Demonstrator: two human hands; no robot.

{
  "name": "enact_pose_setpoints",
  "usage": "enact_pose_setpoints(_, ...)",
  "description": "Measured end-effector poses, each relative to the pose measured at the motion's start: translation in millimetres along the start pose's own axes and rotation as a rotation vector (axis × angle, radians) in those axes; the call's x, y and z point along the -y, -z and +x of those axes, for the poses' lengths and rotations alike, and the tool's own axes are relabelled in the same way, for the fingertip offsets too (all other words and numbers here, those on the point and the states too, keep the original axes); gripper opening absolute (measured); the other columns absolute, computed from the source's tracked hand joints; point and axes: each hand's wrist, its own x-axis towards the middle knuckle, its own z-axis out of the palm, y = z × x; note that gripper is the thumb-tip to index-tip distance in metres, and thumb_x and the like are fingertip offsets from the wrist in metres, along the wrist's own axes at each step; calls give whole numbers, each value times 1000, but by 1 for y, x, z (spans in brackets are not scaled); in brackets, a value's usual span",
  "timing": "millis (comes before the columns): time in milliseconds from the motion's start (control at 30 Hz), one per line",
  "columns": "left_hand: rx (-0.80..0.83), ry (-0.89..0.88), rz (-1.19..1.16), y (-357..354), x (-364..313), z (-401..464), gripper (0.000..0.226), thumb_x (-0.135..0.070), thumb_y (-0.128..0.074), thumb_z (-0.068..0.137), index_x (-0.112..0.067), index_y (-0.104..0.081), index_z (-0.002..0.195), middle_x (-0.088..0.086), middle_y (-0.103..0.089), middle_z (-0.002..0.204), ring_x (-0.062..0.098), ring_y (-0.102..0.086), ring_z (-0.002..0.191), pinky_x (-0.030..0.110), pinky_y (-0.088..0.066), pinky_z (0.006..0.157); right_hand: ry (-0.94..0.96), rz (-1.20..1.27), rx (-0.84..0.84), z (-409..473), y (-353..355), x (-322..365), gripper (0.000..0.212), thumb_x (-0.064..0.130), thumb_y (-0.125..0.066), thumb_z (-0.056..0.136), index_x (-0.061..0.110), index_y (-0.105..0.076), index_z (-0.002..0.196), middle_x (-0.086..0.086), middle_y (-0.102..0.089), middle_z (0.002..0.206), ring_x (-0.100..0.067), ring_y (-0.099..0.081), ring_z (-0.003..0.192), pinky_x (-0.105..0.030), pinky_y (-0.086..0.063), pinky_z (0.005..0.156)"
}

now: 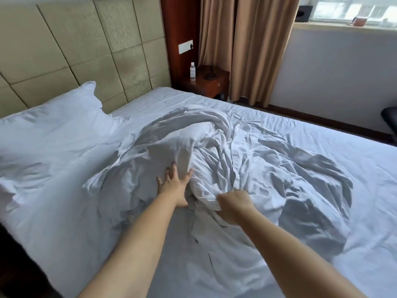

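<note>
Mid-step: sorting out crumpled white cover (214, 151), heaped at frame centre on bed (343, 151). Pressing on raised bulge with left hand (174, 186), fingers splayed and straight, nothing gripped. Clutching a fold at lower edge of heap with right hand (234, 204), fingers curled tight round cloth. Looks like pin-and-pull to find an edge or corner. Next, probably: pin with left, draw right toward lower right of frame, watch for twisted layers snagging. Pillow (53, 130) at upper left, beside heap, untouched.
</note>
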Motion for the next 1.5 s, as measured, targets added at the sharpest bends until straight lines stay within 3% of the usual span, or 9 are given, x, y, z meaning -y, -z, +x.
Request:
enact_pose_setpoints(133,-8,-142,-21,-13,-49,-63,95,-36,-74,75,-35,-15,149,2,8,160,28,12,147,54,0,116,-21,71,35,-72,21,-13,37,44,-48,92,17,-59,115,-7,-63,121,-30,-58,113,-33,-44,87)
enact_pose_setpoints(300,-50,-161,-58,-15,-113,-163,29,-24,-51,89,-17,-59,116,13,-57,129,34,-51,120,37,-44,93,30,128,37,-188,35,-24,53,62,-47,88,19,-59,116,-5,-63,120,-28,-58,112,-30,-41,83)
enact_pose_setpoints(533,-142,-127,115,-31,-188,-305,30,-28,-51,88,-11,-55,112,12,-60,122,31,-57,112,34,-44,84,55,147,33,-331,14,-42,49,52,-58,86,17,-54,120,-6,-61,122,-28,-57,113,-31,-42,87)
enact_pose_setpoints(700,5,-108,245,-51,-217,-375,18,-19,-47,84,-12,-60,95,11,-63,110,30,-58,94,27,-39,71,118,75,203,-380,-13,-39,79,44,-74,75,28,-35,142,-1,-55,133,-25,-53,121,-32,-41,97)
enact_pose_setpoints(800,76,-62,217,-63,-212,-393,13,-15,-46,83,-10,-57,86,13,-63,103,30,-53,82,27,-35,61,209,-48,156,-386,-24,-23,45,28,-63,84,20,-55,127,-5,-59,124,-26,-57,115,-31,-44,91)
enact_pose_setpoints(933,62,-95,186,-84,-201,-388,22,-21,-48,86,-8,-61,98,12,-60,111,31,-55,101,29,-40,74,420,-196,-33,-378,-31,-15,34,21,-56,81,17,-67,113,-1,-49,128,-20,-45,122,-33,-40,98)
enact_pose_setpoints(1167,41,-245,221,-143,-176,-350,44,-15,-55,85,-20,-45,128,3,-56,125,24,-48,123,38,-18,115,424,-325,197,-355,-37,-8,31,26,-55,80,18,-64,109,-2,-67,108,-24,-64,104,-31,-48,88)
enact_pose_setpoints(1333,-77,-169,198,-151,-177,-342,28,-20,-42,94,-11,-50,119,16,-60,120,36,-56,110,36,-42,78,319,-265,265,-354,-58,-18,43,39,-56,83,20,-50,121,-1,-65,112,-24,-62,107,-35,-42,88)
enact_pose_setpoints(1500,-113,-89,230,-129,-206,-357,30,-23,-43,88,-12,-61,109,11,-63,119,32,-59,108,31,-40,76,279,-231,210,-378,-69,-34,40,44,-52,85,20,-62,115,-2,-66,116,-21,-60,110,-34,-43,94)
